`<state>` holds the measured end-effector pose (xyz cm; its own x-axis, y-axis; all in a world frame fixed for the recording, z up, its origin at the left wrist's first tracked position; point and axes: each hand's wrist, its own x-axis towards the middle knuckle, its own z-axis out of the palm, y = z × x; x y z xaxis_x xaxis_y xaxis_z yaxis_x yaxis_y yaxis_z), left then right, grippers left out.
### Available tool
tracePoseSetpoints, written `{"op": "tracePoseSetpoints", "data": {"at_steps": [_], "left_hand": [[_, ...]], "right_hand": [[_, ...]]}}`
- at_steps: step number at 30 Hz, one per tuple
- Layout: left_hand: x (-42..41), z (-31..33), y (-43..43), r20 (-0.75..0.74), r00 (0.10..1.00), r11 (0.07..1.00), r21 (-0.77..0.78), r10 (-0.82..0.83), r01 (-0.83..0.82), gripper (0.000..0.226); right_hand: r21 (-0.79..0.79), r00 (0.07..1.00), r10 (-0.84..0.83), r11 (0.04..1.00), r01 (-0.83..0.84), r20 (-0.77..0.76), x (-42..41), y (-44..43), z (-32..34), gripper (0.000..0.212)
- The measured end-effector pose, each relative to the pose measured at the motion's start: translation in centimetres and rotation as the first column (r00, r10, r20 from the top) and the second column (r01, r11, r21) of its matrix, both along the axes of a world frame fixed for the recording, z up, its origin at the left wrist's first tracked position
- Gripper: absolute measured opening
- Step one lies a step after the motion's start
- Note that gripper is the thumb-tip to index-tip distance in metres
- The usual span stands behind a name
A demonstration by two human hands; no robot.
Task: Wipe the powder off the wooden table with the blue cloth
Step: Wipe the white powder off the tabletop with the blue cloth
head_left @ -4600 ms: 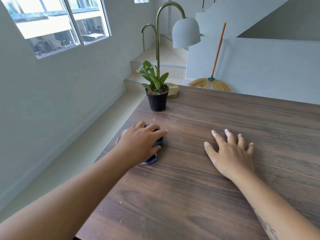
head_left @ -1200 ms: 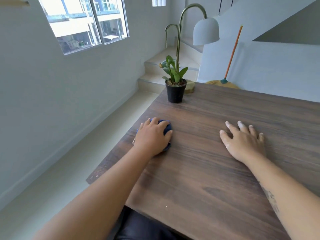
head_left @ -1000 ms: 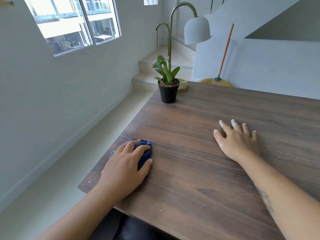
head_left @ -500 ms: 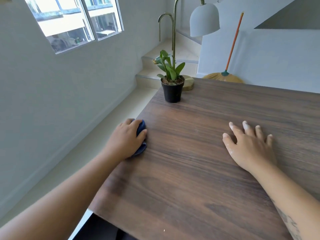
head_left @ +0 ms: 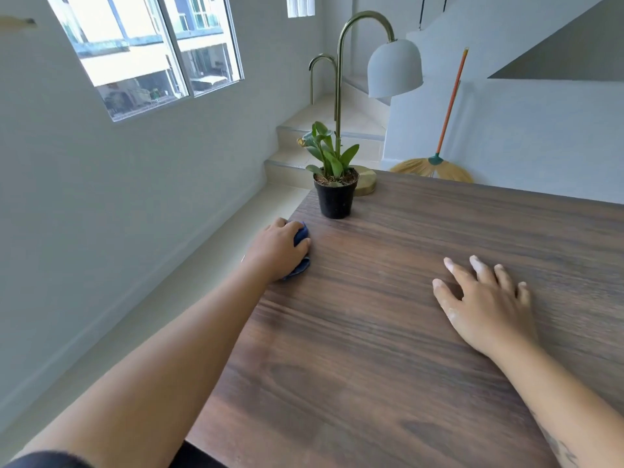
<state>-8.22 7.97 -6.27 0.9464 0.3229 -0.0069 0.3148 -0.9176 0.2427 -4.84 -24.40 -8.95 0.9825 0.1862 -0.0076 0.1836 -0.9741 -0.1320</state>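
Keep left hand (head_left: 278, 249), curled round blue cloth (head_left: 300, 236), clear of potted plant (head_left: 335, 197) at 1 o'clock to avoid toppling, with right hand (head_left: 486, 305) splayed flat on wooden table (head_left: 388, 349).

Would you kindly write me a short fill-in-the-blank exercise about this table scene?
The left hand grips a ____ cloth on the table.
The right hand lies flat, holding ____.
The plant stands in a ____ pot.
The broom has an ____ handle.
Missing words: blue; nothing; black; orange.
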Motion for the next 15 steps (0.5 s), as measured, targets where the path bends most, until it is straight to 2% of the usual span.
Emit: {"op": "tracePoseSetpoints", "data": {"at_steps": [10, 13, 15], "left_hand": [[-17.8, 0.4, -1.9, 0.117, 0.991, 0.998, 0.032, 0.058, -0.062, 0.050], [-20.9, 0.3, -2.6, 0.140, 0.984, 0.991, 0.061, 0.106, -0.116, 0.059], [-21.2, 0.2, -3.4, 0.157, 0.980, 0.987, 0.084, 0.125, -0.139, 0.058]], "right_hand": [[0.017, 0.999, -0.036, 0.999, 0.036, 0.023, 2.1, -0.5, 1.0, 0.062], [0.020, 0.999, -0.031, 0.999, 0.030, 0.020, 2.4, -0.4, 1.3, 0.062], [0.013, 0.999, -0.032, 0.999, 0.032, 0.022, 2.3, -0.2, 1.3, 0.061]]}}
